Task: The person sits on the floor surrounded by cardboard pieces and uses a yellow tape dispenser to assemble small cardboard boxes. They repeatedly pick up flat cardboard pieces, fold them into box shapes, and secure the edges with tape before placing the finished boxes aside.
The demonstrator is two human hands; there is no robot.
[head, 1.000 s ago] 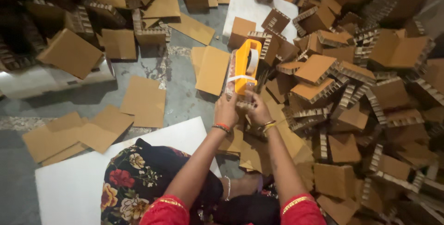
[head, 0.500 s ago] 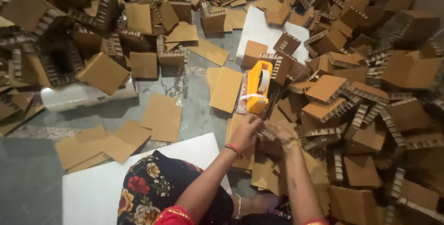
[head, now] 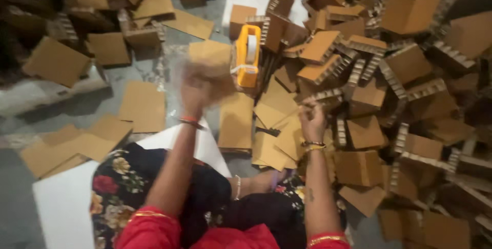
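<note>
Just ahead of your blurred left hand (head: 197, 82), clutching cardboard, the tape dispenser (head: 247, 57) stands lengthwise away; right hand (head: 311, 118) grips a sheet

Dim indoor light w/ a warm brown cast. Top-left corner and right edge sink into deep shadow, detail lost there. Brightest spots: white sheet (head: 61, 205) at bottom left and pale floor (head: 31, 95), mildly washed out, no hard glare. Left hand (head: 197, 82) is a heavy motion smear (whatever it grips can't be read). Right hand (head: 311, 121) sharper, soft-edged. Yellow tape dispenser (head: 247, 57) fairly crisp. Whole frame slightly soft; cardboard stacks (head: 410, 75) blur toward the edges.
</note>
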